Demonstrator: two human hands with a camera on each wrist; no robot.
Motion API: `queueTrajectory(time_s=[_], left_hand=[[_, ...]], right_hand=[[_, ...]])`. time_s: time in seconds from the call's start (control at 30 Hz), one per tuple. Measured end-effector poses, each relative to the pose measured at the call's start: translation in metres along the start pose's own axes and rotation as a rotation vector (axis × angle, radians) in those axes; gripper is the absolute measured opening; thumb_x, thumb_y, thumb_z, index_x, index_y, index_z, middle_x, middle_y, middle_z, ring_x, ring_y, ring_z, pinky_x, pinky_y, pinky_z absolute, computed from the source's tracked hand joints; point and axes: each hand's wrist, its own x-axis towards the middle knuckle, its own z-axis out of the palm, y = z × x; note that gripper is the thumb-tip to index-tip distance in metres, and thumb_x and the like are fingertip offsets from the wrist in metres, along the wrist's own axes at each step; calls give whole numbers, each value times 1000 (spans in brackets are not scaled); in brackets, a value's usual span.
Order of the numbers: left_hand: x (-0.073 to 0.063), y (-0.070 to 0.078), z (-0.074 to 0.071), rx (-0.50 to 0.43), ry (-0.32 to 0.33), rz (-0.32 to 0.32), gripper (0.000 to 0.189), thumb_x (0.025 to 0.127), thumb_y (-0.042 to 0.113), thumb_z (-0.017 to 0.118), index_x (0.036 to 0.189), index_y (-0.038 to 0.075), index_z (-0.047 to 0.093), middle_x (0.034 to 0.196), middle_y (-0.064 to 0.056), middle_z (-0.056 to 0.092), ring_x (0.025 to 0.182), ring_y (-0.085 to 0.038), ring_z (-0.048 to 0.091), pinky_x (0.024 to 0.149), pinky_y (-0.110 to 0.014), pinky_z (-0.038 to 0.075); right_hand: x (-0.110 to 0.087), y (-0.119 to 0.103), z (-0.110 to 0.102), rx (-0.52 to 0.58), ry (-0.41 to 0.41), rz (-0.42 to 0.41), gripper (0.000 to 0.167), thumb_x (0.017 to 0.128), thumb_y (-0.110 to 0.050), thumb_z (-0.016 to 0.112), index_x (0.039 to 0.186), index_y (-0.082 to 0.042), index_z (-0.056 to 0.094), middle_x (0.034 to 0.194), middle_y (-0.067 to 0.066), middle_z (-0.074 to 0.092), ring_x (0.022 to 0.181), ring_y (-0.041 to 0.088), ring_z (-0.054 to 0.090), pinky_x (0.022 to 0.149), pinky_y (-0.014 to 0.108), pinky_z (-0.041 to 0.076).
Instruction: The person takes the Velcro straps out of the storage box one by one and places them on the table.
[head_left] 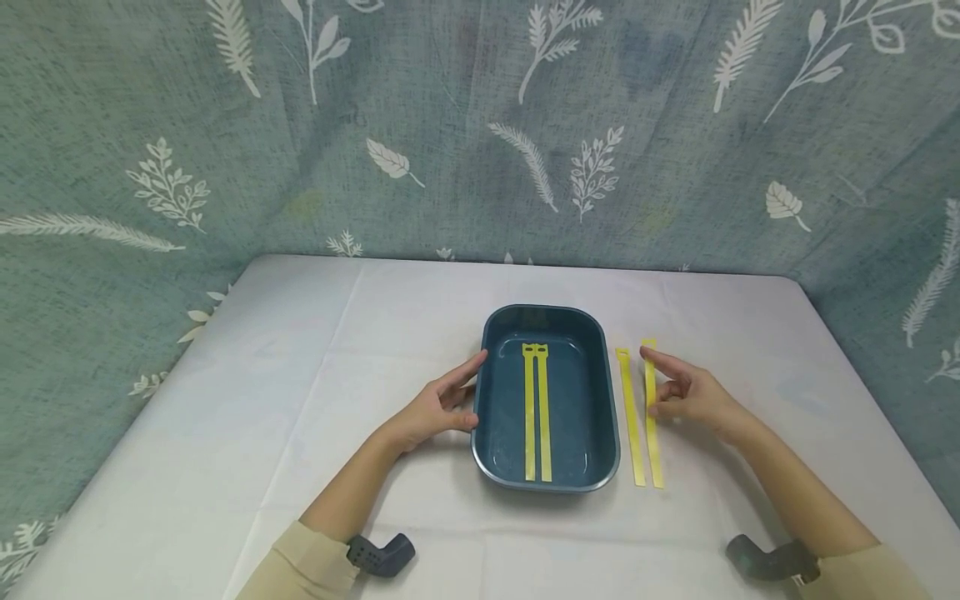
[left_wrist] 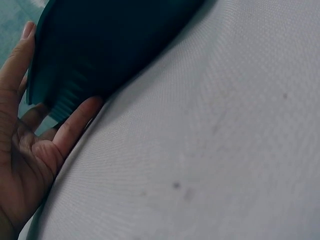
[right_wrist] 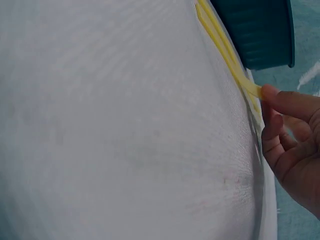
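Observation:
A dark teal rectangular tray [head_left: 577, 400] stands on the table, with two yellow cable ties [head_left: 543, 417] lying side by side inside it. Against the tray's left wall rest the thumb and a finger of my left hand [head_left: 431, 412], fairly straight; the left wrist view shows this hand [left_wrist: 30, 150] beside the tray [left_wrist: 100, 50] too. To the tray's right, my right hand [head_left: 693, 396] pinches a yellow cable tie [head_left: 650, 383], its held end raised off the cloth in the right wrist view. Another yellow cable tie [head_left: 632, 425] lies between that one and the tray.
White cloth [head_left: 375, 333] covers the table. Behind it hangs a grey-green curtain [head_left: 450, 192] with white leaf prints. A dark curved device [head_left: 382, 556] sits at the left wrist, and a similar device [head_left: 768, 557] at the right.

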Motion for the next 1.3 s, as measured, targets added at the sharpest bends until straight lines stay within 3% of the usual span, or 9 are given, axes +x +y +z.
queueTrajectory(time_s=[0.07,0.27,0.37,0.47,0.57,0.73,1.13,1.3], left_hand=[[0,0,0,1,2,0,89,79,25,78,151,27,25,159,5,14,142,-32,22,114,-44,22],[0,0,0,9,5,4,89,79,23,78,151,27,25,158,5,14,142,-32,22,114,-44,22],[0,0,0,9,3,3,89,79,25,78,150,29,25,159,5,14,142,-32,22,114,-43,22],[0,1,0,11,5,3,88,79,27,78,150,31,26,159,5,14,142,-32,22,114,-44,23],[0,1,0,20,7,1,87,79,28,78,149,33,27,158,5,14,142,-31,22,114,-44,22],[0,1,1,22,5,-2,88,79,28,78,150,32,26,159,5,14,142,-32,22,113,-44,24],[1,0,1,12,-1,-3,91,78,30,78,150,30,24,159,3,12,142,-33,21,111,-45,27],[2,0,1,4,-5,4,93,77,32,79,151,27,23,159,3,12,142,-33,21,113,-45,24]], right_hand=[[1,1,1,-23,10,24,89,75,3,74,149,-7,27,130,23,47,67,13,56,54,20,45],[4,4,3,-132,36,60,89,74,2,75,149,-9,29,148,16,33,69,14,56,57,17,46],[4,4,4,-193,48,45,87,73,1,76,147,-6,32,143,18,39,71,15,56,58,17,47],[4,4,5,-256,71,33,83,71,0,78,144,-3,37,121,18,55,72,16,55,58,18,47],[3,5,6,-332,108,34,78,70,-5,80,139,-1,44,102,14,58,75,18,52,59,18,45],[2,3,6,-452,144,32,64,71,-13,82,128,-1,57,104,13,53,81,20,48,62,20,43],[2,1,6,-464,139,46,62,70,-19,83,124,1,60,93,9,49,81,20,45,60,20,40],[4,1,4,-468,131,63,62,69,-20,84,124,0,61,92,8,50,80,19,45,59,21,40]])
